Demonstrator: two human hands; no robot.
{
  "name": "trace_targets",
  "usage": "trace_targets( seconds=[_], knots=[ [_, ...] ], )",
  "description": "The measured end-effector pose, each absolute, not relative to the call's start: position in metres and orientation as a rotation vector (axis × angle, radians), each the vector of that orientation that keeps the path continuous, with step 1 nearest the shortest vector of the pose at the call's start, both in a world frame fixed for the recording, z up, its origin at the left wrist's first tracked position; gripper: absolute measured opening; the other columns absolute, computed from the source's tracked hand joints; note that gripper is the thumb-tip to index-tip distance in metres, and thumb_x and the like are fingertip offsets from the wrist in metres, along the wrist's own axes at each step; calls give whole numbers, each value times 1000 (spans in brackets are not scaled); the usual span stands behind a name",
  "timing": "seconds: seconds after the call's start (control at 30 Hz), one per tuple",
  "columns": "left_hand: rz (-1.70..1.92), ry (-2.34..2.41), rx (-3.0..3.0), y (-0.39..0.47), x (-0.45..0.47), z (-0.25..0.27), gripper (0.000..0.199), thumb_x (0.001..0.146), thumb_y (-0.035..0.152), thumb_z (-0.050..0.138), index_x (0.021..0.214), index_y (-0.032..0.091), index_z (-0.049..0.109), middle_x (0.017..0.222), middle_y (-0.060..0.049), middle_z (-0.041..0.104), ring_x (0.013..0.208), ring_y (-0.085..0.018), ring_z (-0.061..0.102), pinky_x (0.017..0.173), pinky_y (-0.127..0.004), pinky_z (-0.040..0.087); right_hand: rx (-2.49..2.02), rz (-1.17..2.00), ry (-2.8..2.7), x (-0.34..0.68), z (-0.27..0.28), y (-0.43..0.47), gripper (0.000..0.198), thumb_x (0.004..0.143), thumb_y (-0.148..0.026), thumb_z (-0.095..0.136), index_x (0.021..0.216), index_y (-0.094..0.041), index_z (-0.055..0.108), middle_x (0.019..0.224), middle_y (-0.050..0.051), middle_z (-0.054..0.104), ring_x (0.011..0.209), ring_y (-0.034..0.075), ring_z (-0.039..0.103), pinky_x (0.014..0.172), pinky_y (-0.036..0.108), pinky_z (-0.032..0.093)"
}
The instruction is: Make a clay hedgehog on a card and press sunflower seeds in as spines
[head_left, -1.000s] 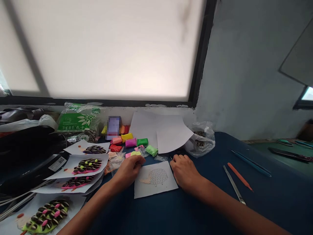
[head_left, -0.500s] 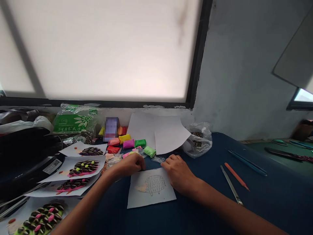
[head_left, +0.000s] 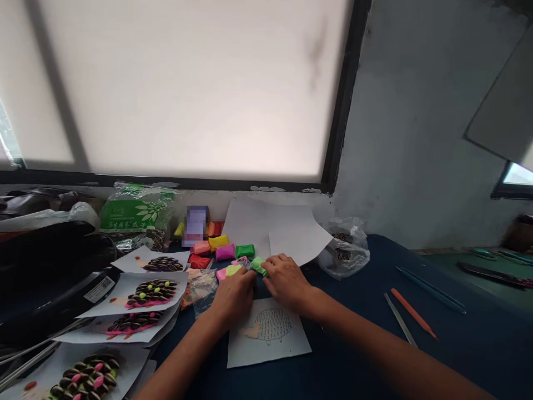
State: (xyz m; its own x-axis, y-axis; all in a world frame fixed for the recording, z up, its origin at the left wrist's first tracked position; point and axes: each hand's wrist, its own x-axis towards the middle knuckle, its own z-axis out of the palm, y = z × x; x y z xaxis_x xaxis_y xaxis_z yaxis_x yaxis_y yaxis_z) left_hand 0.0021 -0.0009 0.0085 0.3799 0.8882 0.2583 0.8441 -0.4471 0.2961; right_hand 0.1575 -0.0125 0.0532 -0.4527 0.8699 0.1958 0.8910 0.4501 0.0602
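Note:
A white card [head_left: 287, 349] with a pencil-drawn hedgehog lies on the dark blue tabletop, its face covered in a thin peach layer. My right hand [head_left: 287, 283] reaches past the card's top edge, with thumb and fingers closed on a light green packet of modelling clay [head_left: 258, 266]. My left hand [head_left: 234, 295] is at the card's upper left corner with curled fingers; whatever they hold is hidden. Just beyond it are a pink and yellow packet [head_left: 228, 272] and clear crumpled wrappers [head_left: 204, 284].
Several coloured clay packets [head_left: 225, 252] lie behind my hands. Finished hedgehog cards [head_left: 154, 289] with sunflower seeds overlap at left, before a green seed bag [head_left: 135, 214]. White sheets [head_left: 291, 233] and a clear seed bag [head_left: 345, 250] stand behind. An orange tool [head_left: 413, 313] and tweezers [head_left: 431, 289] lie right.
My right hand has moved from the card's top right corner up and left onto the light green packet. My left hand has come slightly lower, over the card's corner. The view has shifted a little.

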Motion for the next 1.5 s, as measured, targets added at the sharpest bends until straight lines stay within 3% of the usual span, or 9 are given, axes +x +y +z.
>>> trace_targets(
  seconds=[0.13, 0.23, 0.37, 0.63, 0.83, 0.97, 1.17, 1.4, 1.5],
  knots=[
    [558, 1600, 2582, -4, 5, 12, 26, 84, 8, 41, 88, 19, 64, 94, -8, 63, 85, -21, 62, 69, -29, 43, -1615, -261, -2577, 146, 48, 14, 33, 90, -26, 55, 116, -7, 60, 113, 20, 65, 115, 31, 51, 94, 41, 36],
    [730, 1636, 2597, 1, 0, 17, 29, 85, 7, 40, 90, 20, 65, 98, -9, 64, 95, -23, 59, 80, -33, 43, -1612, -269, -2608, 144, 44, 22, 29, 88, -23, 56, 113, -9, 62, 109, 19, 68, 115, 31, 52, 94, 40, 35],
    [701, 1852, 2465, 13, -12, 15, 36, 82, 14, 50, 117, 16, 60, 114, -15, 62, 108, -30, 55, 89, -39, 41, -1570, -281, -2621, 148, 44, 21, 28, 87, -17, 51, 111, -10, 63, 110, 18, 68, 111, 29, 54, 92, 38, 35],
    [657, 1778, 2420, 19, -18, 5, 33, 85, 7, 42, 107, 15, 66, 109, -15, 68, 106, -29, 60, 93, -41, 40, -1510, -234, -2614, 156, 44, 12, 37, 82, -15, 53, 119, -10, 59, 109, 15, 67, 107, 26, 56, 90, 35, 34],
    [740, 1697, 2321, 24, -22, 2, 59, 73, 0, 49, 130, 13, 55, 130, -13, 61, 118, -24, 57, 100, -34, 41, -1540, -219, -2582, 158, 43, 4, 29, 85, -14, 51, 112, -10, 62, 106, 16, 67, 106, 27, 56, 89, 36, 35],
    [778, 1694, 2245, 26, -23, 2, 55, 74, -2, 44, 124, 13, 61, 125, -14, 65, 117, -24, 59, 100, -34, 42, -1547, -178, -2574, 158, 42, 5, 26, 88, -18, 52, 111, -10, 63, 107, 17, 67, 106, 28, 56, 90, 37, 36],
    [998, 1665, 2140, 25, -24, 11, 40, 89, 16, 43, 124, 13, 62, 121, -14, 68, 109, -27, 64, 94, -38, 47, -1512, -47, -2519, 161, 40, 5, 31, 86, -15, 57, 117, -11, 62, 111, 18, 67, 109, 30, 56, 95, 40, 36],
    [1374, 1264, 1968, 22, -16, 17, 38, 76, 28, 63, 113, 19, 67, 115, -10, 67, 108, -25, 61, 95, -39, 46, -1371, 233, -2273, 161, 38, 4, 39, 87, -8, 48, 125, -12, 58, 125, 16, 62, 118, 27, 53, 101, 39, 35],
    [1389, 1181, 1976, 20, -14, 16, 47, 71, 28, 68, 118, 20, 63, 111, -8, 65, 105, -24, 60, 91, -39, 49, -1326, 387, -2081, 163, 45, 5, 35, 96, -15, 36, 123, -13, 58, 118, 13, 66, 110, 22, 59, 92, 34, 43]
  ],
)
